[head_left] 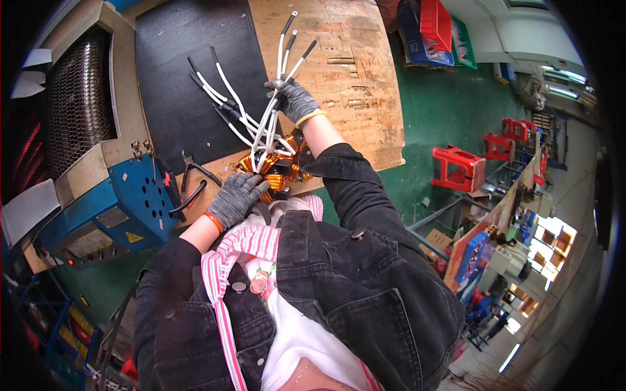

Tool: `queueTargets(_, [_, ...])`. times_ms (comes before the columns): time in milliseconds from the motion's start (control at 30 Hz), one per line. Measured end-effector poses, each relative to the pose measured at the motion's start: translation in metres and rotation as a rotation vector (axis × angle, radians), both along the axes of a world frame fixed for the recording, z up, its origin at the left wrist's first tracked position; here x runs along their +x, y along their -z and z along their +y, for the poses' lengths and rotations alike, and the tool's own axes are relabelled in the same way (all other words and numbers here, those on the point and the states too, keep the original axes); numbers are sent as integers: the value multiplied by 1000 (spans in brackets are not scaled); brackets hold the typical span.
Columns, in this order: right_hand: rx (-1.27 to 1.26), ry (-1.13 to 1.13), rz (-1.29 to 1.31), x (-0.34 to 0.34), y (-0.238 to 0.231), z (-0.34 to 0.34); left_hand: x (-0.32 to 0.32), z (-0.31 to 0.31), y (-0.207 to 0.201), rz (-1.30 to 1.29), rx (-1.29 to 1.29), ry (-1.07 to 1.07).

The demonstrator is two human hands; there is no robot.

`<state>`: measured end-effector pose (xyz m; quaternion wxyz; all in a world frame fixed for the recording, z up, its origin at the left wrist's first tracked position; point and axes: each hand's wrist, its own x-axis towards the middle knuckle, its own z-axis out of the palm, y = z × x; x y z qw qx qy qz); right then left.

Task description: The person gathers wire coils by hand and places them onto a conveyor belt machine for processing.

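Copper coil [277, 171], left hand [236, 197] steadying, right hand [295, 101] gripping leads [268, 124]

Copper-wound coil [274, 171] on the bench edge, white leads [261, 117] fanned upward.

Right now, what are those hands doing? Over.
Left hand grips copper coil. Right hand pinches its white leads. Pliers lie beside the coil.

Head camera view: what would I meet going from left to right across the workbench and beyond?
Blue machine box → pliers → left hand → copper coil → right hand → red plastic stool.
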<state>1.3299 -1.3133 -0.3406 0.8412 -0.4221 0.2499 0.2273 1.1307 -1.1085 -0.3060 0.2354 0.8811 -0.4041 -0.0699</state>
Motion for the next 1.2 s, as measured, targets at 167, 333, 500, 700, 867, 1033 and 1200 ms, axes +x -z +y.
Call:
queueTargets(167, [-217,-32,-271,-7,-14,8,3,3,-9,59,-54,-79])
queueTargets(333, [-237,-38,-362,-14,-23,8,5,3,-6,32,-53,-65])
queueTargets(500, [-177,-54,-367,-14,-24,6,8,3,-12,99,-31,-52])
queueTargets(700, [-31,-165,-467,-12,-21,-6,14,3,-19,118,-40,-79])
queueTargets(867, [25,-124,-430,-16,-19,-12,13,1,-20,119,-16,-85])
queueTargets(1033, [-328,-131,-339,-17,-14,-18,12,-1,-18,156,-15,-83])
queueTargets(1200, [317,-26,-219,-15,-12,-21,13,0,-19,174,-11,-90])
